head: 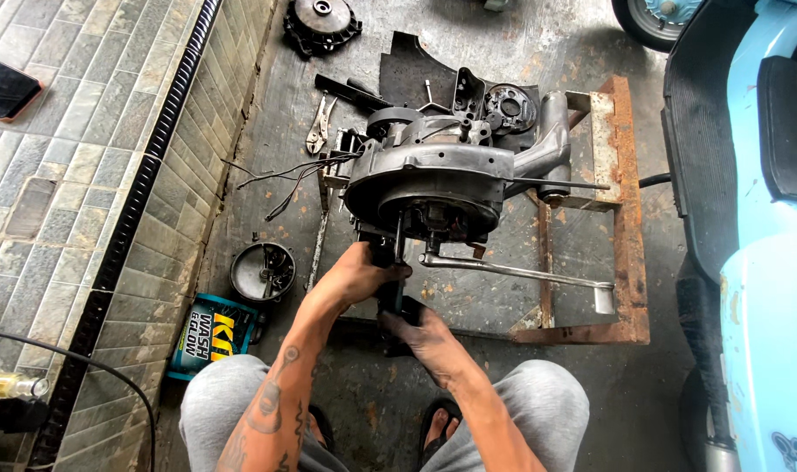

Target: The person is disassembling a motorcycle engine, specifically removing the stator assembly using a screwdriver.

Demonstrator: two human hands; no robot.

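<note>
Head view: both hands [396, 301] clamped around dark tool [397, 262] under engine [442, 170].

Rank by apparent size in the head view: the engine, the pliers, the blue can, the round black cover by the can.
1. engine
2. blue can
3. round black cover, close to the can in size, so that order is unsure
4. pliers

Both grimy hands [389, 301] clench close together, forearms extended.

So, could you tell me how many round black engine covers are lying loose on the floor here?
2: one round cover lies at the top, beyond the engine; the other cover sits left of the left hand. Others may be hidden behind the engine.
</note>
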